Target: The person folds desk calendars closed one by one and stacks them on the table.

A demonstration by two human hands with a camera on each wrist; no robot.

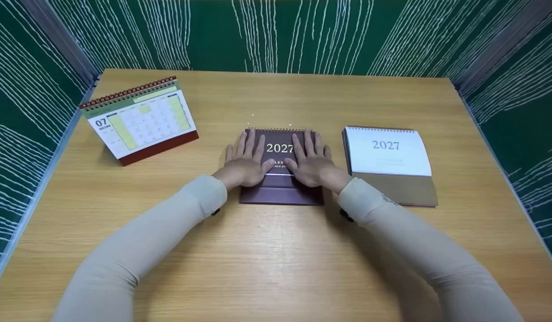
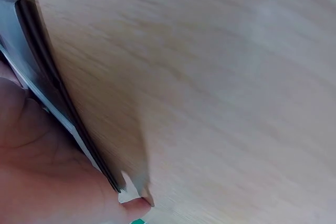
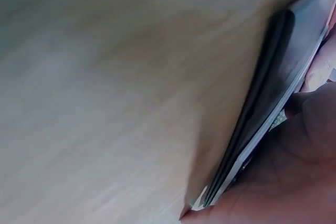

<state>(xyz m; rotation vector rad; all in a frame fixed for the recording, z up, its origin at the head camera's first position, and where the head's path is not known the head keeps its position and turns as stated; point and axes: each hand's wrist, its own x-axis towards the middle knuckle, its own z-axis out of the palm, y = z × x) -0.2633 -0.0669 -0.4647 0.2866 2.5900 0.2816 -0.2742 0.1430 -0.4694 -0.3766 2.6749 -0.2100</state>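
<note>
A dark maroon desk calendar [image 1: 281,196] with gold "2027" lettering lies flat at the middle of the table, its spiral binding at the far edge. My left hand [image 1: 245,164] rests with spread, straight fingers on its left side. On its right side my right hand [image 1: 312,164] lies the same way, both thumbs pointing inward near the lettering. The left wrist view shows the calendar's edge [image 2: 58,85] beside my palm. In the right wrist view the stacked cover and pages [image 3: 262,103] show as a thin layered edge under my hand.
At the back left a calendar [image 1: 146,120] stands propped up, showing a "07" page. Right of my right hand lies another 2027 calendar [image 1: 388,152] with a white page and a brown base. Small white scraps [image 1: 252,115] dot the wooden table [image 1: 267,259] beyond the middle calendar. Green panels [image 1: 213,36] border the table.
</note>
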